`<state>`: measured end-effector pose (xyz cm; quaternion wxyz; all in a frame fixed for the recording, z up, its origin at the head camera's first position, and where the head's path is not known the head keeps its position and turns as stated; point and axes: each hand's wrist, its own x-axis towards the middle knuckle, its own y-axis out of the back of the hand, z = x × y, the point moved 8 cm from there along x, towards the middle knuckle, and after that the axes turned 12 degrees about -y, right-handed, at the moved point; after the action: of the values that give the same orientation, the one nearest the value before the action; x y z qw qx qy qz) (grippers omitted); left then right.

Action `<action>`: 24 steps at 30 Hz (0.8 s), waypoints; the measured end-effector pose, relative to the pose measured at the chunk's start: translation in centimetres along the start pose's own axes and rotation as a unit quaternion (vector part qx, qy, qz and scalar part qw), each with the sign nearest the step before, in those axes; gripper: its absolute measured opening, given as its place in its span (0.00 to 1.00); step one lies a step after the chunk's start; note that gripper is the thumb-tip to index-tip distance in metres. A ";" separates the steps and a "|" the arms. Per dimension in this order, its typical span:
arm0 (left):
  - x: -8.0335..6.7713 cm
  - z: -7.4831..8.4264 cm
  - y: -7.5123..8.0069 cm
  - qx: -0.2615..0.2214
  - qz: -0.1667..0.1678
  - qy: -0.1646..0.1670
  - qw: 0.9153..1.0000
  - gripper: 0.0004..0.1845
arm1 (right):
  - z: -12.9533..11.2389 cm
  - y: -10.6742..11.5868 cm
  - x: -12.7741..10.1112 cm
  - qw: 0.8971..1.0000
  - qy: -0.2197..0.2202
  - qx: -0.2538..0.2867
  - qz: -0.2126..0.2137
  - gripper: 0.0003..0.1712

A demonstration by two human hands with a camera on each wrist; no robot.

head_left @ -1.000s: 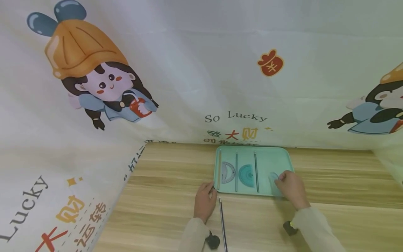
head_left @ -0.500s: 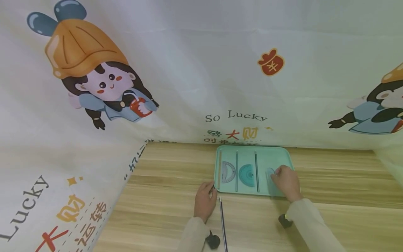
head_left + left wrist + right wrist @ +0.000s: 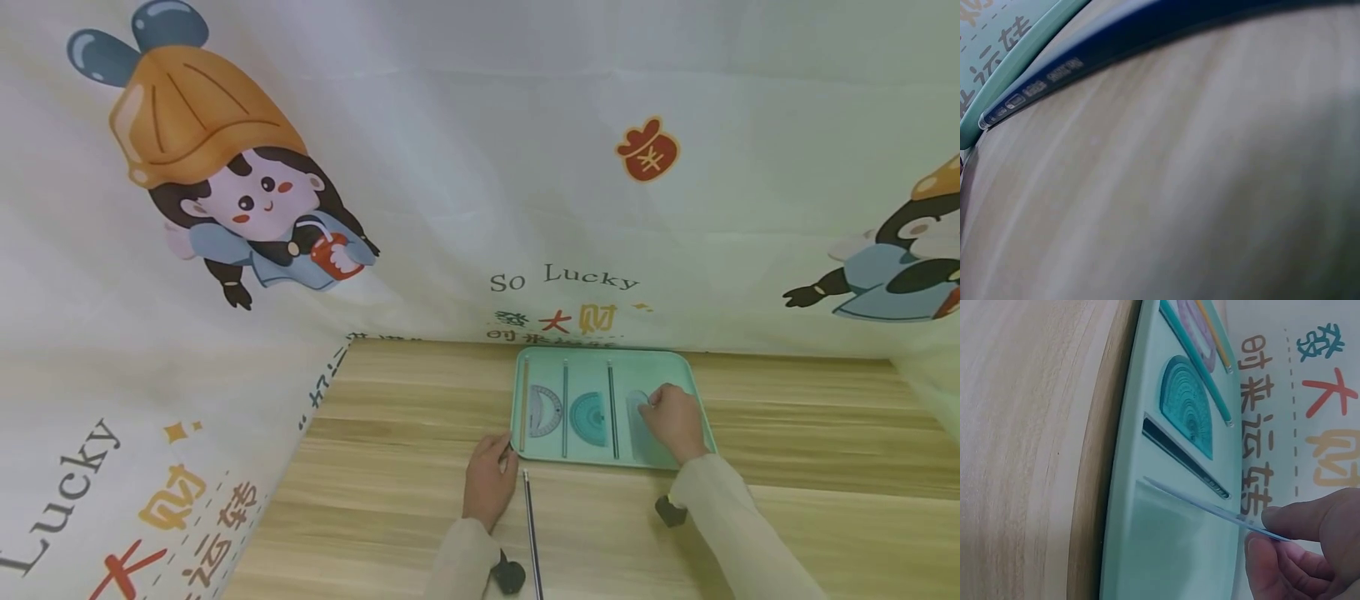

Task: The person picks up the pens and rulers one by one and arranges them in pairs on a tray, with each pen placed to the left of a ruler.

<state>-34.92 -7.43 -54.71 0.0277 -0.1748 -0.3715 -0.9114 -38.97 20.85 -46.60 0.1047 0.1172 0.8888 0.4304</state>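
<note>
My right hand (image 3: 675, 421) pinches a thin, clear bluish protractor (image 3: 639, 425) between thumb and fingers, over the right part of the mint-green tray (image 3: 678, 367). The right wrist view shows this protractor (image 3: 1210, 509) nearly edge-on, tilted, its far end low over the tray. My left hand (image 3: 491, 482) grips the tray's near left corner. In the tray lie a yellow pencil (image 3: 524, 408), a clear protractor (image 3: 557, 410), a teal pencil (image 3: 565, 408), a teal protractor (image 3: 588, 419) and a dark pencil (image 3: 613, 408), side by side.
A dark blue pencil (image 3: 531, 529) lies on the wooden table (image 3: 390, 483) in front of the tray, just right of my left hand. Behind the tray stands a pale printed cloth (image 3: 480, 208), close to its far edge.
My right hand has moved left and slightly away from me with the protractor, bringing it closer to the dark pencil. The left hand and tray have stayed put.
</note>
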 end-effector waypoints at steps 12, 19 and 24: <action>0.0 0.0 -0.2 -0.003 -0.008 0.001 1.000 0.19 | 0.3 -1.0 1.1 1.000 -0.024 0.007 -0.015 0.10; 0.0 -0.1 -0.2 -0.004 -0.008 0.000 1.000 0.19 | 0.5 -1.5 1.5 0.999 -0.037 0.001 -0.026 0.11; 0.0 -0.1 -0.1 -0.003 -0.003 0.003 1.000 0.18 | 0.4 -1.7 1.7 0.999 -0.040 -0.002 -0.027 0.11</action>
<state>-34.96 -7.46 -54.87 0.0252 -0.1711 -0.3691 -0.9131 -40.63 20.61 -48.30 0.1524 0.1099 0.8861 0.4237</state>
